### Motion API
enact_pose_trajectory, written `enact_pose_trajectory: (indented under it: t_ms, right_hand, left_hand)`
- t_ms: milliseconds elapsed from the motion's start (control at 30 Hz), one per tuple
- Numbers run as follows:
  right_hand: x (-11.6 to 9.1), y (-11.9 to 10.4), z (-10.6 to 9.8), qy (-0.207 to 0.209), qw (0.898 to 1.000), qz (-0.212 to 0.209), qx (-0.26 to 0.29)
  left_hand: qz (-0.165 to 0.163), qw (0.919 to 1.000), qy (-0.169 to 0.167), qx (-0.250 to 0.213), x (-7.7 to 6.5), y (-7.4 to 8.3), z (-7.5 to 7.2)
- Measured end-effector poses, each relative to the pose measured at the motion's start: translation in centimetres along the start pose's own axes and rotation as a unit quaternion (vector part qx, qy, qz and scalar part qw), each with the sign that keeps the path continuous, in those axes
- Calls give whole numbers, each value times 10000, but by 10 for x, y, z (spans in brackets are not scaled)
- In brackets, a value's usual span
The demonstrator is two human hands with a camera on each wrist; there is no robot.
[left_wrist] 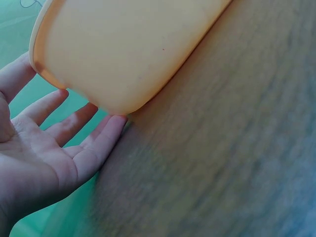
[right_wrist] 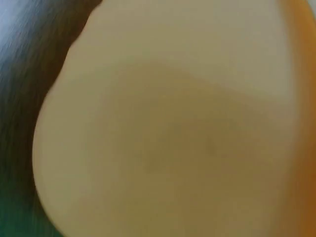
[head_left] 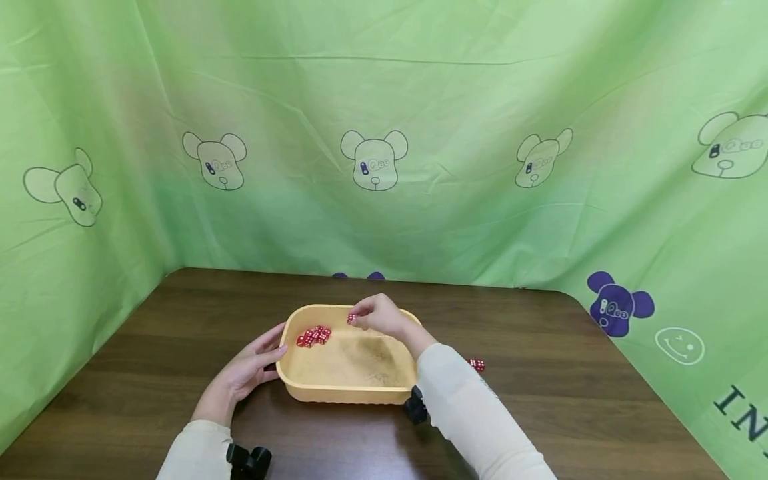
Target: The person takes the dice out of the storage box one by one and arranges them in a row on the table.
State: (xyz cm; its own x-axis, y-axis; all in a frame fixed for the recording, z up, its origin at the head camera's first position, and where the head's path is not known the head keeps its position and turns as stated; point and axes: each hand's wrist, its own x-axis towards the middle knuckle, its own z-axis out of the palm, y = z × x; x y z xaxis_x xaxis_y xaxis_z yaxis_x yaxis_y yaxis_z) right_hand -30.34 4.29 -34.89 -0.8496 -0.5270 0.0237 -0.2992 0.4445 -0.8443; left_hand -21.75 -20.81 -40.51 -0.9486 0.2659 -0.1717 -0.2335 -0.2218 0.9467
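Note:
A shallow yellow-orange plastic tub (head_left: 336, 395) stands on the table, with a cluster of several red dice (head_left: 313, 337) on its floor at the left. My left hand (head_left: 249, 370) holds the tub's left end, thumb over the rim and fingers against the outer wall; the left wrist view shows these fingers (left_wrist: 106, 140) touching the tub wall (left_wrist: 123, 59). Over the tub's far side, my right hand (head_left: 384, 317) pinches a red die (head_left: 351, 319) between thumb and fingertips. Only blurred tub surface (right_wrist: 173, 148) fills the right wrist view, without the right hand.
More red dice (head_left: 477, 365) lie on the brown wooden table (head_left: 540, 400) right of the tub, partly hidden by my right sleeve (head_left: 468, 407). A green curtain (head_left: 372, 227) with printed bear heads hangs behind the table and along both sides.

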Motion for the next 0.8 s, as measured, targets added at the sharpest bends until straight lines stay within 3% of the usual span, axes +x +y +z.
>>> enact_pose_trajectory:
  t_ms: [267,800]
  right_hand:
    - [-12,9,-24,184,9997,-150,-28]
    - [-47,25,-71,624,9980,35,-114]
  left_hand:
    - [-18,10000,-20,-7,1,-1,-1]
    - [31,10000,-21,-36,1,-1,-1]
